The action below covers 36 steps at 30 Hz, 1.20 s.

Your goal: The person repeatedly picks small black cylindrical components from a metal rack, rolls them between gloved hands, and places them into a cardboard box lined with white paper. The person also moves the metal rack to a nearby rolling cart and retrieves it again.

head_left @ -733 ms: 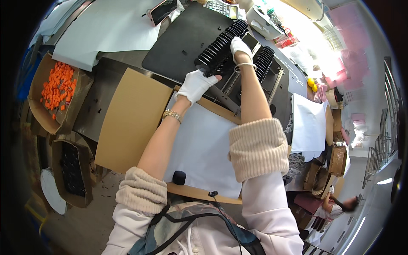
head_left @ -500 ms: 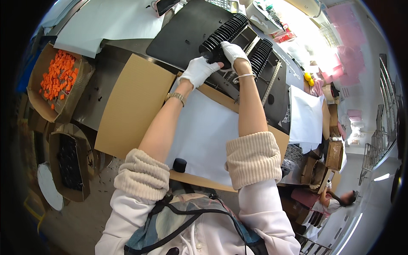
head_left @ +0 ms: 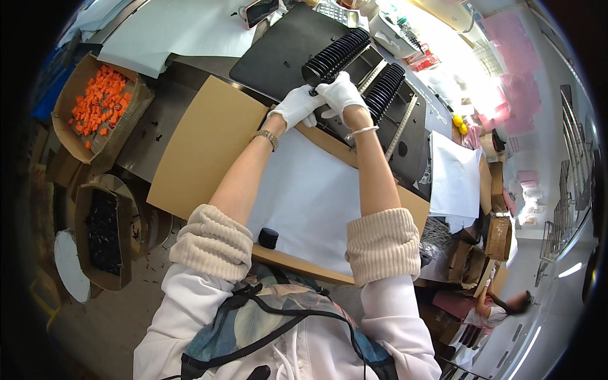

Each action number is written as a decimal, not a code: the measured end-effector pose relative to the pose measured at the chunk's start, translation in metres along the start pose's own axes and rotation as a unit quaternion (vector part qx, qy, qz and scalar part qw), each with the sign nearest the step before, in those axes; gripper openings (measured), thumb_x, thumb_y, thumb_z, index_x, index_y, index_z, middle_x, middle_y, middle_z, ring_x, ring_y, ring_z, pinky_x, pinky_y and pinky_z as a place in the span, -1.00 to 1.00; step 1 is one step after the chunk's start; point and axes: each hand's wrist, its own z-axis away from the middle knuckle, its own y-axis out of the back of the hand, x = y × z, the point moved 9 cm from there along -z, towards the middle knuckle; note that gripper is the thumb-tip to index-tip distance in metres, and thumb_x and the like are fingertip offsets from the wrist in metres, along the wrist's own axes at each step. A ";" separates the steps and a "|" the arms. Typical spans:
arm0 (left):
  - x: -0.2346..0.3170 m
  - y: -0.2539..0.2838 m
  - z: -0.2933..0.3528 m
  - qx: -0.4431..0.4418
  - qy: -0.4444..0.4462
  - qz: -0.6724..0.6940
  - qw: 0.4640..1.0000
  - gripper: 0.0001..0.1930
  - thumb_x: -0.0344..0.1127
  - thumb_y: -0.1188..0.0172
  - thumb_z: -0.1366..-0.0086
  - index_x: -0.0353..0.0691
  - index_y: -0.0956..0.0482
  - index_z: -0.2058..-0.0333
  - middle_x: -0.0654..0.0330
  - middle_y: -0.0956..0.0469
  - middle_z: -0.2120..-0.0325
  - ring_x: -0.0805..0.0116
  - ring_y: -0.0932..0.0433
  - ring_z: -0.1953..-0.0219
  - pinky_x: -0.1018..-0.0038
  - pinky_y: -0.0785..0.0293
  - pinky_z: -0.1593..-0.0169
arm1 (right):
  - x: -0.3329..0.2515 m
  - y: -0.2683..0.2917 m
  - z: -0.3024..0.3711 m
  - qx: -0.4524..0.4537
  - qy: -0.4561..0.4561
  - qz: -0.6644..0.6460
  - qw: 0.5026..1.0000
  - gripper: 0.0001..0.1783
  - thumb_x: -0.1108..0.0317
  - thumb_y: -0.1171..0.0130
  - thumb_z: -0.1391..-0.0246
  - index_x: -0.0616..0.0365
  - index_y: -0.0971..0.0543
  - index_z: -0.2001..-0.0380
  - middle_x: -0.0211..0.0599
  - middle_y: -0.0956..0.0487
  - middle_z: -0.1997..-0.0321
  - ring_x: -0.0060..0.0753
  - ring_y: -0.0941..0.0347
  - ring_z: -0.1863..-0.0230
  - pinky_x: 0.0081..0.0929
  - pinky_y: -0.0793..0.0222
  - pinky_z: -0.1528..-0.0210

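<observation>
My left hand (head_left: 296, 106) and my right hand (head_left: 342, 93), both in white gloves, meet with fingers closed at the near end of a row of black discs (head_left: 337, 56). A small dark bit shows between the fingertips, too small to name. A second row of black discs (head_left: 385, 93) stands to the right of my right hand, with pale measuring strips (head_left: 401, 128) alongside. Below my wrists an open cardboard box (head_left: 209, 145) holds a white sheet (head_left: 304, 196). One black round piece (head_left: 268, 238) lies on that sheet at its near left.
At the left stand a carton of orange pieces (head_left: 101, 104) and a carton of black pieces (head_left: 104, 231). A phone (head_left: 261, 11) lies at the far edge. White sheets (head_left: 455, 171) lie on the right. Another person (head_left: 500, 310) is at the far right.
My hands have drawn closer together and back from the disc rows, the right one now against the left. The fingers of both have closed in. The whole view has shifted slightly.
</observation>
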 end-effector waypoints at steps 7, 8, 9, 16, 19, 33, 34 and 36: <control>0.003 -0.006 -0.001 0.002 -0.029 -0.020 0.999 -0.65 -0.18 -0.11 -0.35 -0.30 -0.45 0.00 0.11 -0.64 0.35 0.38 -0.64 0.53 0.54 -0.58 0.46 | -0.003 -0.005 0.004 -0.098 0.032 -0.038 0.994 -0.58 0.35 -0.22 -0.04 0.28 -0.50 0.02 -0.17 -0.61 0.18 -0.31 -0.58 0.20 -0.39 -0.68 0.36; 0.004 -0.007 -0.002 0.002 -0.030 -0.022 0.999 -0.65 -0.18 -0.12 -0.35 -0.29 -0.46 0.01 0.12 -0.64 0.34 0.38 -0.65 0.51 0.54 -0.58 0.47 | -0.003 -0.005 0.003 -0.128 0.028 -0.045 0.990 -0.64 0.38 -0.24 -0.02 0.27 -0.55 0.09 -0.15 -0.63 0.22 -0.32 -0.60 0.24 -0.41 -0.68 0.36; 0.003 -0.006 -0.002 0.002 -0.026 -0.026 0.999 -0.66 -0.19 -0.12 -0.35 -0.28 -0.46 0.01 0.12 -0.64 0.33 0.38 -0.66 0.50 0.55 -0.58 0.47 | 0.002 -0.005 0.003 -0.138 0.008 -0.062 0.988 -0.63 0.36 -0.27 0.01 0.22 -0.55 0.09 -0.21 -0.62 0.26 -0.39 -0.59 0.28 -0.45 -0.66 0.37; 0.001 -0.006 -0.001 -0.018 -0.046 -0.038 0.998 -0.61 -0.08 -0.21 -0.33 -0.26 -0.46 0.05 0.18 -0.66 0.30 0.38 -0.69 0.36 0.49 -0.62 0.28 | -0.007 0.013 0.023 0.116 0.113 0.159 0.974 -0.46 0.24 -0.29 0.07 0.27 -0.48 0.01 -0.10 -0.66 0.35 -0.36 -0.61 0.46 -0.43 -0.56 0.46; 0.005 -0.004 0.004 -0.009 -0.056 -0.024 0.998 -0.53 -0.02 -0.16 -0.37 -0.30 -0.44 -0.05 0.16 -0.64 0.23 0.42 -0.66 0.37 0.52 -0.58 0.28 | 0.002 0.018 0.034 0.047 0.017 -0.177 0.983 -0.71 0.27 -0.21 -0.02 0.25 -0.50 0.26 -0.29 -0.60 0.48 -0.47 -0.52 0.57 -0.56 -0.44 0.55; 0.004 -0.051 0.187 -0.118 -0.255 -0.148 0.948 -0.58 -0.45 -0.23 -0.24 -0.14 -0.57 -0.09 0.09 -0.51 -0.15 0.13 -0.41 -0.26 0.30 -0.32 -0.29 | 0.087 -0.091 0.210 -0.300 -0.072 -0.530 0.790 -0.52 0.31 -0.35 -0.08 0.16 -0.44 -0.03 -0.42 -0.51 0.11 -0.56 -0.54 0.14 -0.51 -0.60 0.08; -0.007 -0.057 0.195 -0.165 -0.240 -0.164 0.942 -0.60 -0.46 -0.21 -0.27 -0.13 -0.58 -0.09 0.07 -0.50 -0.15 0.14 -0.39 -0.27 0.31 -0.32 -0.29 | 0.093 -0.095 0.221 -0.317 -0.085 -0.544 0.772 -0.48 0.32 -0.38 -0.05 0.17 -0.43 -0.04 -0.42 -0.50 0.12 -0.55 -0.54 0.15 -0.49 -0.62 0.07; -0.035 -0.062 0.197 -0.233 -0.114 -0.109 0.960 -0.61 -0.43 -0.18 -0.30 -0.15 -0.57 -0.11 0.07 -0.45 -0.19 0.09 -0.40 -0.26 0.32 -0.32 -0.29 | 0.101 -0.101 0.239 -0.346 -0.089 -0.544 0.759 -0.45 0.31 -0.41 -0.02 0.17 -0.41 -0.04 -0.42 -0.51 0.13 -0.54 -0.55 0.18 -0.54 -0.66 0.28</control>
